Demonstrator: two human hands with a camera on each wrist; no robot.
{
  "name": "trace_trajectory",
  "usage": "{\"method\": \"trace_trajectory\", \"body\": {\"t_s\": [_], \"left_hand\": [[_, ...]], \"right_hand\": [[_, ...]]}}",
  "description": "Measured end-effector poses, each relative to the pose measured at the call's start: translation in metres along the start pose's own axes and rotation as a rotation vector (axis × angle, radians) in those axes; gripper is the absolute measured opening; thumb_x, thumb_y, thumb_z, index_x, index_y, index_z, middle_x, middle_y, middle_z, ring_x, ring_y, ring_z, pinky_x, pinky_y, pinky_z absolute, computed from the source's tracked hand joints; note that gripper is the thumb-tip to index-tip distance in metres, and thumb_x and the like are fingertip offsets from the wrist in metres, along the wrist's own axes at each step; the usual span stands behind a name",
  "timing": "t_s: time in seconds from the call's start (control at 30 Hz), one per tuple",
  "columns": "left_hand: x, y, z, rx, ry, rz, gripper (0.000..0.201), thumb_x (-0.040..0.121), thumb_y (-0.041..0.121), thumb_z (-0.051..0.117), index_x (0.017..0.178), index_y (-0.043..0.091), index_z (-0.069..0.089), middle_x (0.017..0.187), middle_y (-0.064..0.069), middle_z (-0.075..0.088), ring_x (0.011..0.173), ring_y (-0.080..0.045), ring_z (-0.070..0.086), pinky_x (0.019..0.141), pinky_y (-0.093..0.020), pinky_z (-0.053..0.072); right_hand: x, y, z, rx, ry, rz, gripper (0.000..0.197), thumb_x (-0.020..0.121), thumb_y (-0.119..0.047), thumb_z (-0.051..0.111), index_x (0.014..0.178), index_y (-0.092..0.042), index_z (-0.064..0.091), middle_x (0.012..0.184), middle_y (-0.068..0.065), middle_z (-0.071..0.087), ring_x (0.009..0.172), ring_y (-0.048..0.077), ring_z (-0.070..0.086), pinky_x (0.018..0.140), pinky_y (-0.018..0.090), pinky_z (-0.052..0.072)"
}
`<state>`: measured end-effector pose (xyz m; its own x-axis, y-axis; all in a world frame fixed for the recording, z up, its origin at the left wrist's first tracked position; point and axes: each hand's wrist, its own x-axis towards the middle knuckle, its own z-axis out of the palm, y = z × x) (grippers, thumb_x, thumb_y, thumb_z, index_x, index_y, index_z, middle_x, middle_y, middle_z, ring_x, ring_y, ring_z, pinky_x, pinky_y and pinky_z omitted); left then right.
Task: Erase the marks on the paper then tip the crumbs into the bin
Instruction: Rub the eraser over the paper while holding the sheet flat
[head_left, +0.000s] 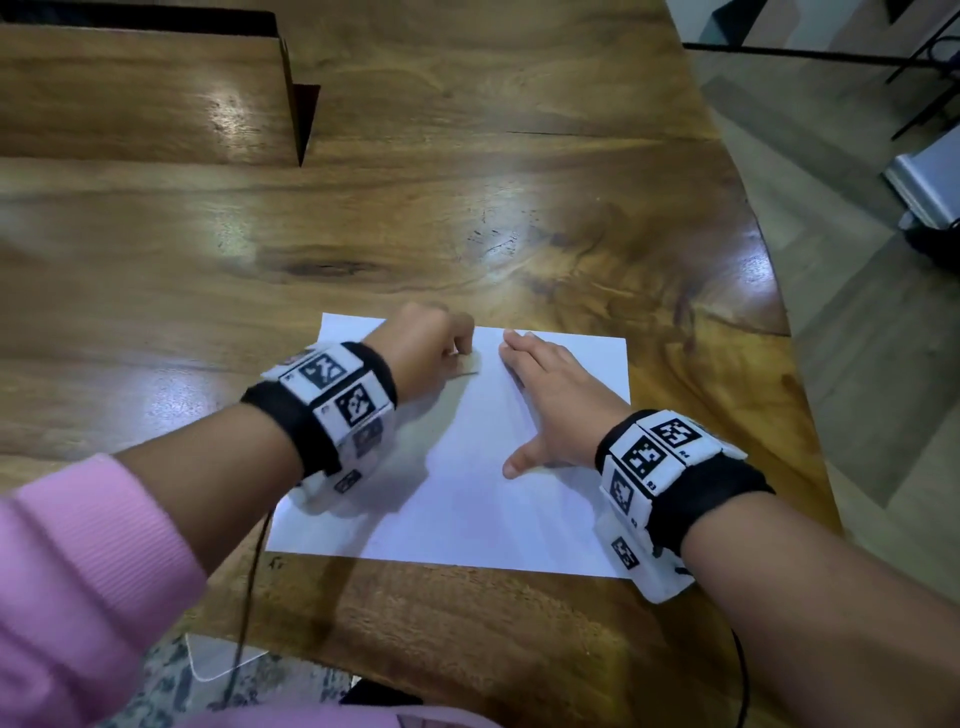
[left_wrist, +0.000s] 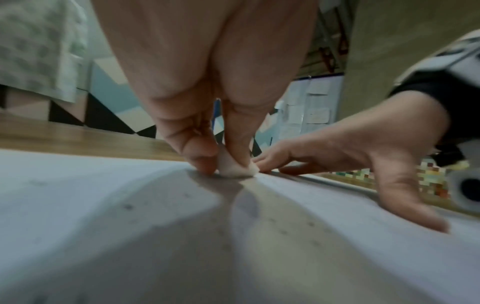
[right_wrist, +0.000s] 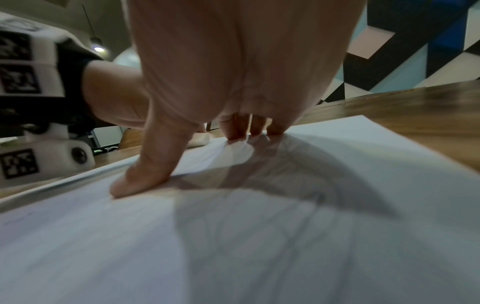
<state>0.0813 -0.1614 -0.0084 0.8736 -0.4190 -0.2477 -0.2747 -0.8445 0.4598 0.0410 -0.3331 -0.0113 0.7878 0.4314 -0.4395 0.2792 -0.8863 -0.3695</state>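
A white sheet of paper (head_left: 467, 499) lies on the wooden table (head_left: 415, 218) near its front edge. My left hand (head_left: 431, 353) pinches a small white eraser (head_left: 467, 364) and presses it on the paper's far part; the left wrist view shows the eraser (left_wrist: 237, 167) between thumb and fingers, touching the sheet (left_wrist: 130, 226). My right hand (head_left: 550, 395) lies flat on the paper with straight fingers and the thumb spread out. In the right wrist view its fingertips (right_wrist: 236, 131) and thumb press the sheet (right_wrist: 285, 236). Small dark specks dot the paper by the left hand.
A raised wooden block with a dark edge (head_left: 291, 98) stands at the back left of the table. The table's curved right edge (head_left: 779, 312) drops to the floor. A cable (head_left: 254, 582) hangs from my left wrist over the front edge.
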Motion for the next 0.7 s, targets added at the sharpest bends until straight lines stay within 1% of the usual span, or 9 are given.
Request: {"method": "trace_trajectory", "body": {"t_s": [0.07, 0.17, 0.23, 0.33, 0.4, 0.47, 0.53, 0.63, 0.7], "left_hand": [[-0.005, 0.000, 0.003, 0.014, -0.007, 0.008, 0.004, 0.077, 0.007, 0.059, 0.081, 0.007, 0.061, 0.078, -0.003, 0.051, 0.078, -0.028, 0.052, 0.068, -0.029, 0.038], [-0.044, 0.002, 0.017, 0.044, -0.224, 0.167, 0.011, 0.076, 0.009, 0.058, 0.067, 0.013, 0.055, 0.069, -0.001, 0.051, 0.068, -0.021, 0.046, 0.062, -0.027, 0.035], [-0.056, 0.000, 0.023, 0.037, -0.296, 0.200, 0.013, 0.079, 0.014, 0.059, 0.067, 0.014, 0.053, 0.066, 0.005, 0.044, 0.067, -0.018, 0.044, 0.058, -0.021, 0.030], [-0.027, 0.002, 0.016, 0.019, -0.123, 0.139, 0.003, 0.079, 0.011, 0.058, 0.078, 0.011, 0.060, 0.072, 0.001, 0.051, 0.074, -0.022, 0.048, 0.064, -0.024, 0.031], [0.004, 0.003, 0.008, -0.005, 0.026, 0.045, 0.010, 0.079, 0.011, 0.059, 0.088, 0.007, 0.062, 0.084, -0.011, 0.063, 0.077, -0.026, 0.052, 0.068, -0.026, 0.034], [0.020, 0.006, 0.004, -0.007, 0.066, -0.004, 0.015, 0.078, 0.015, 0.062, 0.092, 0.008, 0.064, 0.087, -0.013, 0.068, 0.073, -0.022, 0.049, 0.068, -0.027, 0.036], [0.006, 0.008, 0.007, 0.006, 0.023, 0.037, 0.010, 0.078, 0.014, 0.062, 0.086, 0.009, 0.066, 0.083, -0.011, 0.066, 0.072, -0.020, 0.047, 0.066, -0.025, 0.034], [-0.046, 0.012, 0.023, -0.011, -0.164, 0.195, 0.011, 0.079, 0.017, 0.060, 0.069, 0.013, 0.062, 0.069, -0.002, 0.052, 0.067, -0.019, 0.045, 0.060, -0.024, 0.031], [-0.058, 0.011, 0.029, -0.025, -0.228, 0.214, 0.010, 0.080, 0.017, 0.061, 0.071, 0.014, 0.064, 0.071, 0.001, 0.050, 0.068, -0.018, 0.046, 0.058, -0.020, 0.028]], "right_hand": [[0.000, -0.001, 0.000, 0.003, -0.002, 0.001, 0.122, 0.063, -0.045, 0.082, 0.151, -0.014, 0.004, 0.159, -0.007, -0.008, 0.145, 0.010, -0.007, 0.113, 0.020, 0.001], [0.001, 0.000, 0.000, 0.007, 0.002, 0.001, 0.123, 0.063, -0.045, 0.083, 0.151, -0.013, 0.003, 0.159, -0.006, -0.007, 0.145, 0.011, -0.007, 0.113, 0.019, 0.000], [0.000, 0.000, 0.000, 0.009, -0.001, -0.002, 0.123, 0.063, -0.045, 0.083, 0.151, -0.012, 0.003, 0.159, -0.005, -0.008, 0.145, 0.011, -0.007, 0.112, 0.019, -0.001], [0.000, 0.000, 0.001, -0.007, 0.000, -0.008, 0.123, 0.063, -0.045, 0.082, 0.151, -0.012, 0.003, 0.159, -0.004, -0.008, 0.145, 0.012, -0.008, 0.113, 0.019, -0.002], [0.000, 0.000, 0.000, -0.002, 0.004, -0.002, 0.123, 0.062, -0.045, 0.083, 0.151, -0.013, 0.004, 0.159, -0.005, -0.007, 0.145, 0.011, -0.006, 0.113, 0.020, 0.000], [0.001, 0.001, 0.001, 0.011, 0.010, 0.004, 0.124, 0.060, -0.045, 0.084, 0.151, -0.013, 0.006, 0.159, -0.006, -0.005, 0.145, 0.011, -0.004, 0.113, 0.020, 0.002], [0.002, 0.001, 0.001, 0.018, 0.007, 0.004, 0.125, 0.060, -0.045, 0.084, 0.151, -0.013, 0.006, 0.159, -0.006, -0.005, 0.145, 0.011, -0.004, 0.113, 0.020, 0.001], [0.002, 0.002, 0.002, 0.007, 0.002, -0.003, 0.125, 0.062, -0.045, 0.083, 0.151, -0.013, 0.002, 0.159, -0.005, -0.008, 0.145, 0.011, -0.008, 0.113, 0.020, -0.002], [0.001, 0.002, 0.002, 0.002, -0.003, -0.010, 0.124, 0.063, -0.045, 0.082, 0.151, -0.012, 0.001, 0.159, -0.004, -0.009, 0.145, 0.011, -0.009, 0.113, 0.020, -0.003]]}}
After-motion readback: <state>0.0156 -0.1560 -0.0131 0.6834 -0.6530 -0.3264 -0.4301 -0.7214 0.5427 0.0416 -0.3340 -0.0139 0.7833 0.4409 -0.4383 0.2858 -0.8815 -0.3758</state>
